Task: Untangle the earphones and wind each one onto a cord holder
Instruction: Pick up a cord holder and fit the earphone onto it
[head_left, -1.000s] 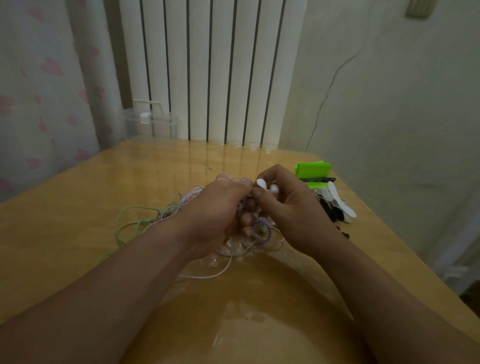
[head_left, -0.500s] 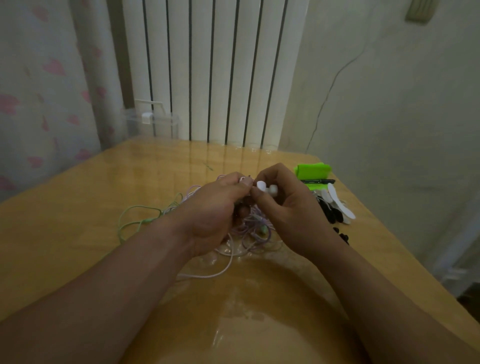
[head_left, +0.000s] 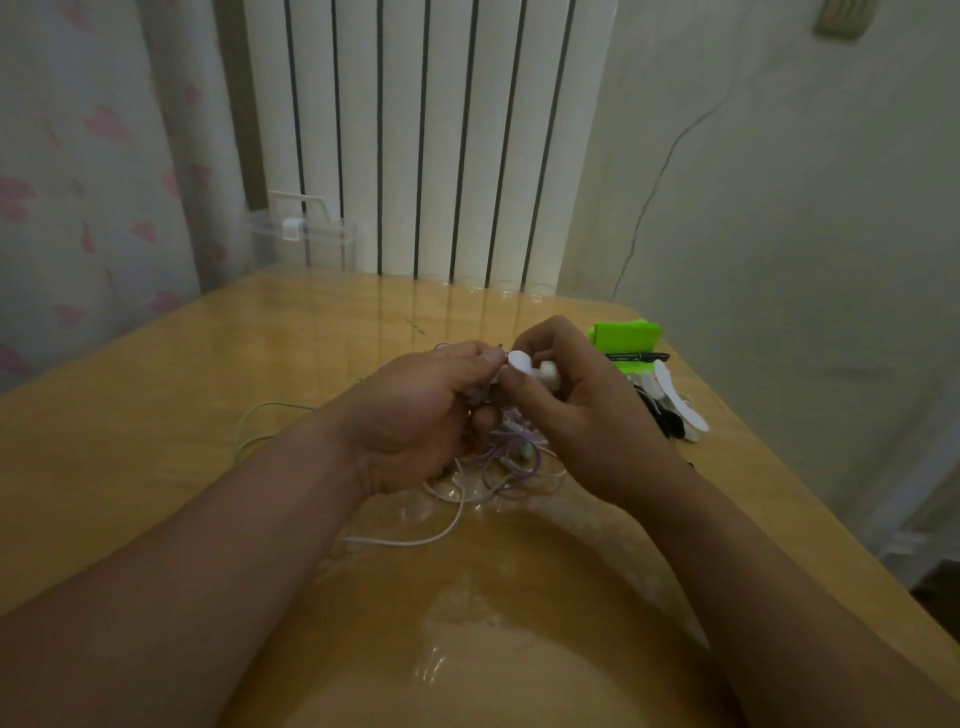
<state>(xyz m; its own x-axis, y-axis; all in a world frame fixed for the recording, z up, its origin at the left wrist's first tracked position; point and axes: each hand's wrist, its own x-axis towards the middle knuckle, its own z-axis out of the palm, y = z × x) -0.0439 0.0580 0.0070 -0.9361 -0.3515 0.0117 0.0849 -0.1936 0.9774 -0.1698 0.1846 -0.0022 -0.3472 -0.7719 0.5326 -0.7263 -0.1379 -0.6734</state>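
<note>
Hands meet over the table (head_left: 156, 405), left hand (head_left: 415, 421) pinching a cord from the tangled earphones (head_left: 511, 460) lying below, right hand (head_left: 582, 421) gripping a white cord holder (head_left: 525, 365); winding seems to be starting, so next this cord must be pulled free.

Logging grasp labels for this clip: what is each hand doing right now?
Left hand: fingers curled, pinching the purple earphone cord.
Right hand: gripping the white cord holder.

No legible writing in view

The white cord holder (head_left: 521, 362), the green case (head_left: 626, 338) and the black pen (head_left: 636, 357) lying across it show no text, label, brand or number that can be read; any print on the pen is too small to tell.
</note>
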